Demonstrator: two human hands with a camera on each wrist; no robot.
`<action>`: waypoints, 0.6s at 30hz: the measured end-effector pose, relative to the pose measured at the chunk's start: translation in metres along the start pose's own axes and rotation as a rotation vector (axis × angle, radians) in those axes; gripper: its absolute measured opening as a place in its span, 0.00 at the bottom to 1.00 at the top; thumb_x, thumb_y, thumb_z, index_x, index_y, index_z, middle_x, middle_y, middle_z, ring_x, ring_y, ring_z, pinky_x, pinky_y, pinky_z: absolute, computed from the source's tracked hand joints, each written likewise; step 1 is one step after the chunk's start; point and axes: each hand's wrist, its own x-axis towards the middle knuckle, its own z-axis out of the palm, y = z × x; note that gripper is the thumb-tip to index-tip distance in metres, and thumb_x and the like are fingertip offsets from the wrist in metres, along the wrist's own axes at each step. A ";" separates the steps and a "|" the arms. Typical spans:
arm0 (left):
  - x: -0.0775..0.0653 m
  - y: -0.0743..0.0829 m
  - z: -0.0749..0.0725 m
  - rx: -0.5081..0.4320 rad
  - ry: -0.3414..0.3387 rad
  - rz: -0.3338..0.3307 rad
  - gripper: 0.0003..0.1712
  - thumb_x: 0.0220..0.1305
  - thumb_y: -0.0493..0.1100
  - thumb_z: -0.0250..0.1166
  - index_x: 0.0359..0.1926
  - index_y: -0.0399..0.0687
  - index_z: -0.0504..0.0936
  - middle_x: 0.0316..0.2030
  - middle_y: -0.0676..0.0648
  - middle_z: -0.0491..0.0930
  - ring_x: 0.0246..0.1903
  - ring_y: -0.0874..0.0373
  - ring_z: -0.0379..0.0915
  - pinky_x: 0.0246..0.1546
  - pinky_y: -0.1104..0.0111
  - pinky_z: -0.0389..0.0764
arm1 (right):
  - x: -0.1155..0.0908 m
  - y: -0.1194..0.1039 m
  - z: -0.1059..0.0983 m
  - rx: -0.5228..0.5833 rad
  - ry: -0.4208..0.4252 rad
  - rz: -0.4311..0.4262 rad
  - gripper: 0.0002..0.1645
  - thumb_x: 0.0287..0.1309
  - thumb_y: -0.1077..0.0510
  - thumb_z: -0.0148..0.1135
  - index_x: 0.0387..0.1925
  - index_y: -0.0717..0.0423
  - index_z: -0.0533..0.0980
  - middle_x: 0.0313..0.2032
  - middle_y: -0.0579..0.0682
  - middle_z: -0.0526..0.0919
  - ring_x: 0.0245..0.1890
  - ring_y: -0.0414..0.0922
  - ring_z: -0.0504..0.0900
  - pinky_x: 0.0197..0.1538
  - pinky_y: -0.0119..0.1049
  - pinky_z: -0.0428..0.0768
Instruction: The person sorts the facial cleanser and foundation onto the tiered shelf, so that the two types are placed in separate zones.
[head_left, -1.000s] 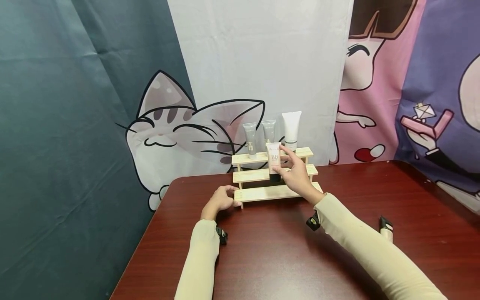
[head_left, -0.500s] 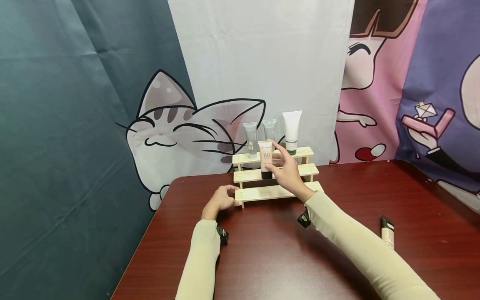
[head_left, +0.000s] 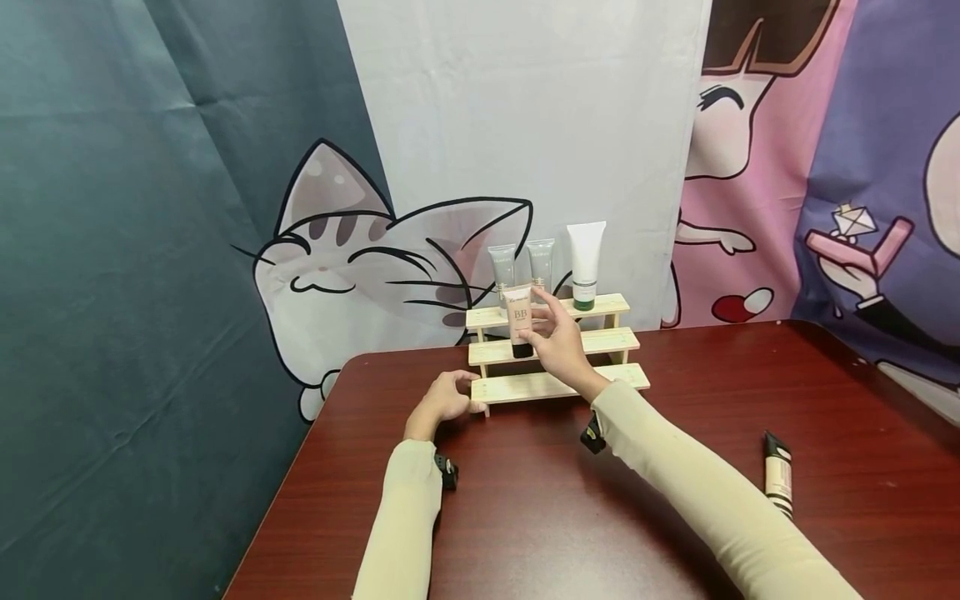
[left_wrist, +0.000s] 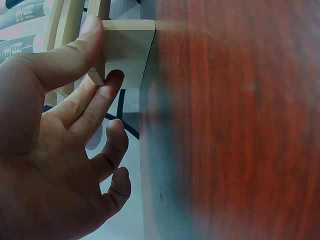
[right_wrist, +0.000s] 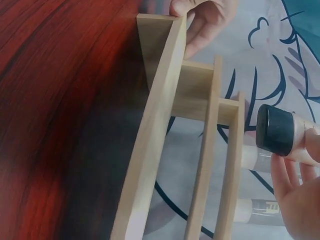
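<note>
In the head view, my right hand [head_left: 561,343] pinches a pinkish BB cream tube [head_left: 519,318] upright, slightly tilted, with its label facing me. Its black cap [right_wrist: 276,130] is downward, and the right wrist view shows that cap apart from the planks. The tube is in front of the left part of a three-step wooden display rack [head_left: 558,386]. My left hand [head_left: 447,397] grips the left end of the rack's lowest plank, thumb on one face and fingers behind, as the left wrist view shows. Two grey tubes [head_left: 540,260] and a white tube [head_left: 586,258] stand on the top step.
A cream tube with a black cap [head_left: 778,475] lies on the reddish-brown table [head_left: 525,517], beside my right sleeve. Behind the rack hangs a cartoon-printed cloth [head_left: 525,125].
My right hand has carried the BB cream tube leftward along the rack, and the tube now leans a little. The left hand stays at the plank's end.
</note>
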 end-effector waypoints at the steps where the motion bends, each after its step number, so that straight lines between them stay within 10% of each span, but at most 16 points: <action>1: 0.000 0.000 0.000 -0.002 0.001 -0.003 0.30 0.50 0.43 0.78 0.56 0.48 0.82 0.50 0.45 0.81 0.53 0.48 0.74 0.57 0.54 0.72 | 0.000 0.001 0.001 0.005 -0.001 0.004 0.45 0.53 0.74 0.68 0.72 0.56 0.63 0.50 0.66 0.81 0.43 0.60 0.85 0.45 0.42 0.83; 18: 0.001 0.000 0.000 0.010 0.006 -0.005 0.30 0.49 0.43 0.78 0.56 0.49 0.82 0.49 0.46 0.82 0.52 0.49 0.75 0.57 0.54 0.72 | 0.010 0.012 0.020 -0.018 -0.002 0.080 0.42 0.56 0.75 0.65 0.70 0.55 0.64 0.50 0.63 0.82 0.46 0.57 0.85 0.43 0.40 0.83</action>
